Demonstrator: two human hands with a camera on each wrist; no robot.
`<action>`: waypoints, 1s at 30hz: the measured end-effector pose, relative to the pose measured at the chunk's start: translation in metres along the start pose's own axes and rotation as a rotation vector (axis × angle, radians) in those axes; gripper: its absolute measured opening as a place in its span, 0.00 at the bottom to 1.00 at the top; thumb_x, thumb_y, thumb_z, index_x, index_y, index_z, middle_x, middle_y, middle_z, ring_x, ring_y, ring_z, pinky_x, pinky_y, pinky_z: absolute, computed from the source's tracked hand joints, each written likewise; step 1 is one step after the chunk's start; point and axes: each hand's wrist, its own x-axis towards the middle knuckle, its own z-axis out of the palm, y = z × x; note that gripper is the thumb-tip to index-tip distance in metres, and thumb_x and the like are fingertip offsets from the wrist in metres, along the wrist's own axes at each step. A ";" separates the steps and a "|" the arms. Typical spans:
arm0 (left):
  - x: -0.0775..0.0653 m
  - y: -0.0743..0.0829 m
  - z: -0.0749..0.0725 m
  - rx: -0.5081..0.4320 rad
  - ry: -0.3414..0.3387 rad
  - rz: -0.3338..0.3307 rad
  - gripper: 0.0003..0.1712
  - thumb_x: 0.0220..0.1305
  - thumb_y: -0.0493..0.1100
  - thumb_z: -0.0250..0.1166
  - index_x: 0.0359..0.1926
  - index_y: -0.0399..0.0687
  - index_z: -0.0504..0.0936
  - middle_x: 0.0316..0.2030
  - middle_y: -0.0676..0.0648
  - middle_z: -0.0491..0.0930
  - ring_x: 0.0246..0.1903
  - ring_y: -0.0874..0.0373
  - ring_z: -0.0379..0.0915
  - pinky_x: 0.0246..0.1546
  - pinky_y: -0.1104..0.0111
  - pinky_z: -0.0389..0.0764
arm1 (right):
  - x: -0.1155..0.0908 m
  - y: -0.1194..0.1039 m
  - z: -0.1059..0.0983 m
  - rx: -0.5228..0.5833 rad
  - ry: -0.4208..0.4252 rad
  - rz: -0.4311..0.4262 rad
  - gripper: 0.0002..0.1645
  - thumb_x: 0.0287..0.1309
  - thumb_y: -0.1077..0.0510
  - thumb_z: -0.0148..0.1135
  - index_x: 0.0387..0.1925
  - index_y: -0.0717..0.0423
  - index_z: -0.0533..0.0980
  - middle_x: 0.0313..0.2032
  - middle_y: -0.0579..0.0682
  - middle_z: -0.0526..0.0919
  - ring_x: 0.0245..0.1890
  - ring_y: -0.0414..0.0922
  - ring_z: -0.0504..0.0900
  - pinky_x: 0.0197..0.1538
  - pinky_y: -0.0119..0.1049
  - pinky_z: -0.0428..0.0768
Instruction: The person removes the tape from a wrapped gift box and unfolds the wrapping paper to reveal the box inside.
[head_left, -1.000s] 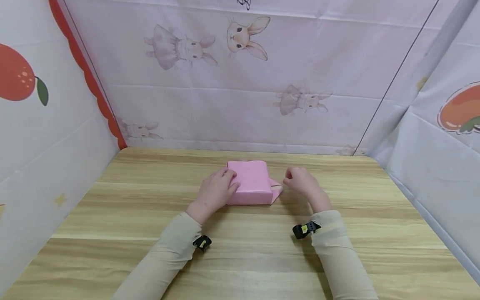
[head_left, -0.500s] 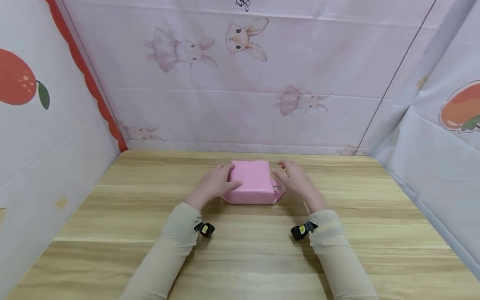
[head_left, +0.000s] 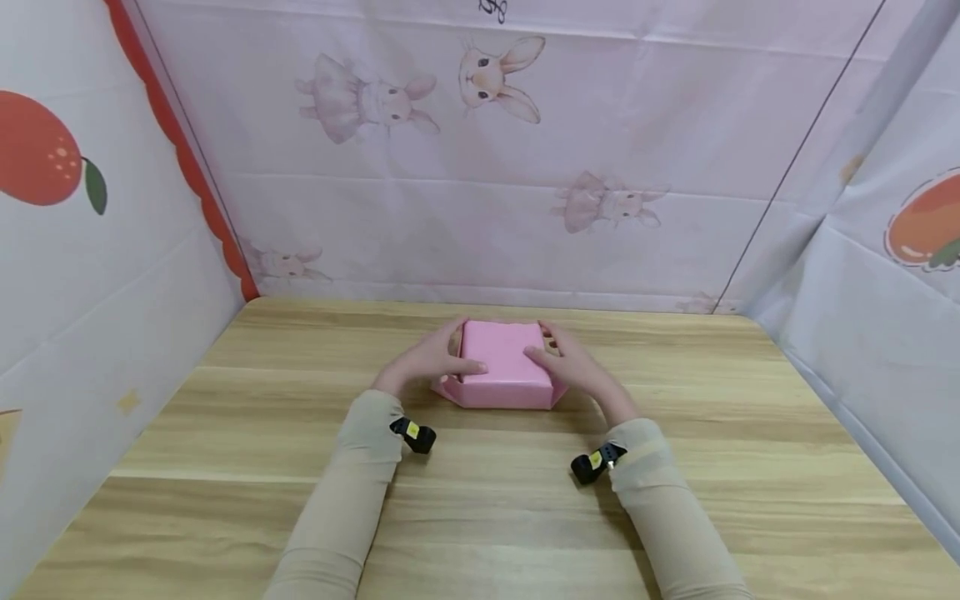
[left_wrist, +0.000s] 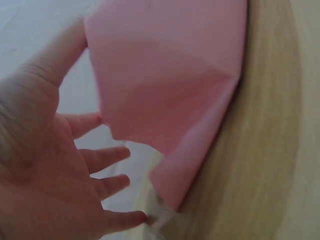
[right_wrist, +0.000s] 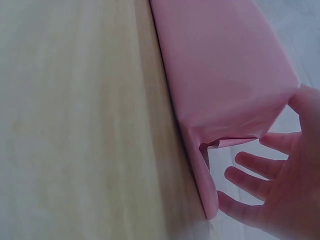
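A box wrapped in pink paper (head_left: 502,354) sits on the wooden table, with loose paper flaps sticking out at both ends. My left hand (head_left: 429,358) holds its left end, thumb on top and index finger at the far corner; the other fingers spread beside the folded flap (left_wrist: 185,150) in the left wrist view. At the opposite end my right hand (head_left: 579,362) grips the box the same way, thumb on the top face. In the right wrist view, its lower fingers lie close to a flap (right_wrist: 202,175) hanging along the table. The box's far side is hidden.
The wood-grain table (head_left: 480,517) spreads around the box. A pink cloth wall with rabbit prints (head_left: 480,150) rises behind its back edge. White cloth walls with fruit prints stand left (head_left: 150,292) and right (head_left: 862,325).
My right hand has moved left from beside the flap onto the box's right end, its fingers opening out to grip. The box has shifted slightly right, and the left-hand flap now shows.
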 end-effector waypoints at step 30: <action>0.000 0.005 0.002 -0.261 0.024 -0.056 0.65 0.46 0.52 0.79 0.76 0.60 0.43 0.77 0.45 0.44 0.71 0.44 0.55 0.63 0.52 0.73 | 0.006 -0.006 0.000 0.124 0.160 -0.002 0.32 0.64 0.51 0.61 0.64 0.59 0.62 0.65 0.61 0.66 0.67 0.60 0.66 0.66 0.57 0.70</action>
